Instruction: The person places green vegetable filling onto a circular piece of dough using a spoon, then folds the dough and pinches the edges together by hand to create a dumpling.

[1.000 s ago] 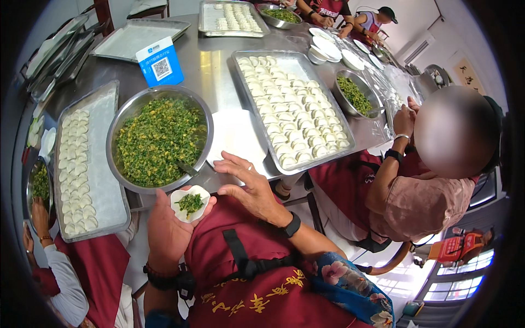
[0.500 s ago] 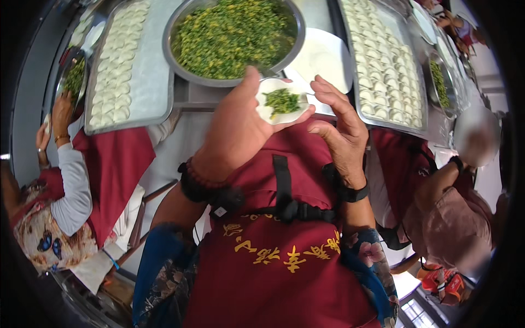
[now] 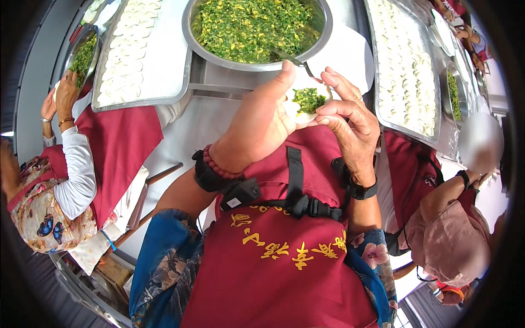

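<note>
A round white dumpling wrapper (image 3: 290, 107) rests on the fingers of my left hand (image 3: 257, 120), with chopped green and yellow filling (image 3: 309, 100) heaped in its middle. My left hand cradles it from the left and below, thumb pointing up. From the right, my right hand (image 3: 354, 117) meets it, its fingertips and thumb closed on the wrapper's right edge. The wrapper is still open, its filling facing up. Just beyond my hands stands a large steel bowl (image 3: 188, 24) of the same filling, a spoon-like metal utensil (image 3: 292, 59) leaning in it.
Trays of shaped dumplings stand on the left (image 3: 169, 82) and right (image 3: 391, 109). A white plate (image 3: 350, 54) lies right of the bowl, partly behind my right hand. One co-worker's hands (image 3: 66, 93) work at a smaller bowl far left; another person (image 3: 448, 229) is on the right.
My right hand has come in from the right and taken hold of the wrapper's edge. The view has shifted, so the bowl and trays appear slightly higher and further right.
</note>
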The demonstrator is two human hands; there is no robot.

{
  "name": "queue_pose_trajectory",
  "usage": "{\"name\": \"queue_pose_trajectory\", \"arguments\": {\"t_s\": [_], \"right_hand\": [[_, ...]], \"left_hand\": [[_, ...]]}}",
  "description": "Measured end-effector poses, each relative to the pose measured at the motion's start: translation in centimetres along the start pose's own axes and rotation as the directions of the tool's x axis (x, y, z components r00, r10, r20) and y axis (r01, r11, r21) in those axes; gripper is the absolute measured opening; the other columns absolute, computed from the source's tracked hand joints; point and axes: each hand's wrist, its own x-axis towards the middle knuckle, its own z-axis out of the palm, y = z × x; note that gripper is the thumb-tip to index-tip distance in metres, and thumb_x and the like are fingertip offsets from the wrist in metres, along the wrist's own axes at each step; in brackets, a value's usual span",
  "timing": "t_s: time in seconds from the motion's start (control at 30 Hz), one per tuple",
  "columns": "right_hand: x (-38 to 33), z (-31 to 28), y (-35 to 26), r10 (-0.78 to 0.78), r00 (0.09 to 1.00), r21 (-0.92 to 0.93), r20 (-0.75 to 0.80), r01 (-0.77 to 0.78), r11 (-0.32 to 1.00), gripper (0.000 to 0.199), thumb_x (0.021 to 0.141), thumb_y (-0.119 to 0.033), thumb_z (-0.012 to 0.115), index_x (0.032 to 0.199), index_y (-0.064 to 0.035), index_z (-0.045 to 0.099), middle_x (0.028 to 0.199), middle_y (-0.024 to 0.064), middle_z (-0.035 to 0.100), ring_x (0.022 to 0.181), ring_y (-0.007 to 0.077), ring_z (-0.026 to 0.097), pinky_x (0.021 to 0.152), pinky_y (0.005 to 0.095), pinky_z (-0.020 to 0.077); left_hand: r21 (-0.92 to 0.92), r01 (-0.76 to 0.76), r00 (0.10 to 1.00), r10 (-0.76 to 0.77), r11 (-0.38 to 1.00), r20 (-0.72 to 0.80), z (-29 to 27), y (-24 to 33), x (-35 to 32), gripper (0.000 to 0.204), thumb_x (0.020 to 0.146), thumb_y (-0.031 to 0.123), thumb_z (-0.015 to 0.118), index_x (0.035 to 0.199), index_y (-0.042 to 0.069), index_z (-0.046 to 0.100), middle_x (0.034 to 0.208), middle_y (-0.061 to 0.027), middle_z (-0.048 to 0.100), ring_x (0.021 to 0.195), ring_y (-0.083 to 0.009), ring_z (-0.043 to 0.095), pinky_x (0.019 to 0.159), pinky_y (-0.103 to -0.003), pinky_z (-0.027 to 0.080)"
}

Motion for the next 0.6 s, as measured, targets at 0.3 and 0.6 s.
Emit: {"name": "queue_pose_trajectory", "arguments": {"t_s": [0.3,0.6], "right_hand": [[0.2,1.7,-0.8,0.34,0.939,0.294,-0.051,-0.311,0.904,0.009,0.085,-0.002,0.069,0.094,-0.0006,0.071,0.132,0.0184,0.059,0.114,0.0205,0.058,0.09,0.0301,0.0482],[0.5,3.0,-1.0,0.489,0.871,0.456,-0.045,-0.418,0.786,0.011,0.09,-0.002,0.065,0.098,0.0015,0.07,0.129,0.0172,0.06,0.073,0.0069,0.06,0.055,0.0179,0.046]], "left_hand": [[0.537,-0.054,0.997,0.012,0.842,0.081,-0.7,-0.6,-1.1,0.043,0.098,0.015,0.059,0.136,-0.001,0.045,0.106,-0.009,0.063,0.085,-0.0105,0.06,0.078,-0.025,0.051],[0.642,-0.103,0.993,0.111,0.76,0.029,-1.4,-1.4,-1.1,0.033,0.099,0.016,0.058,0.126,-0.002,0.055,0.089,-0.0049,0.065,0.07,-0.0054,0.055,0.062,-0.02,0.046]]}}
